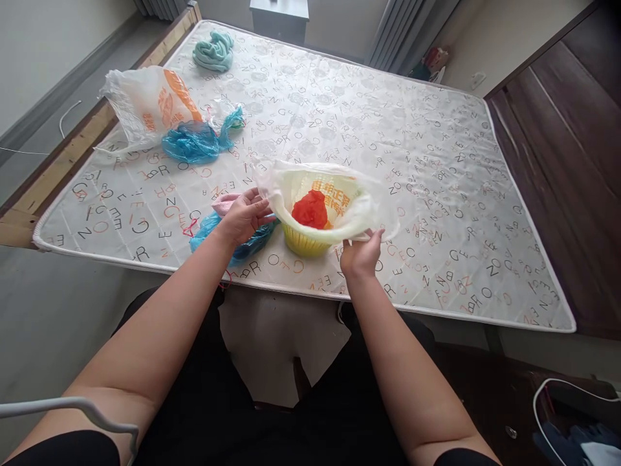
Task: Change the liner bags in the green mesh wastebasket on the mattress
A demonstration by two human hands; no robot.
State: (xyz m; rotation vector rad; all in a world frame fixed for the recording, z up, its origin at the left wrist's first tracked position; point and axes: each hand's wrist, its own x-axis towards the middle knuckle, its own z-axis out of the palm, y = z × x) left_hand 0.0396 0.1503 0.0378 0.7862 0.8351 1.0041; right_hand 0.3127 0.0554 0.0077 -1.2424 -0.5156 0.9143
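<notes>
While a thin white plastic bag (339, 194) is stretched over a small yellow basket (305, 243) near the mattress edge (291, 294), an uneven tug could tip the light basket or slip the film off its rim. Left hand (242, 217) pinches the bag's left lip, fingers curled; right hand (359, 254) grips the near edge, both arms reaching forward

There is 1 view, from a camera worn on the person's head. It looks forward and steeply down over both forearms onto the near edge of the mattress (436, 194), close enough that the arms fill the lower half of the frame. The far edge of the bed, a wall and a curtain (407, 26) close the top.
</notes>
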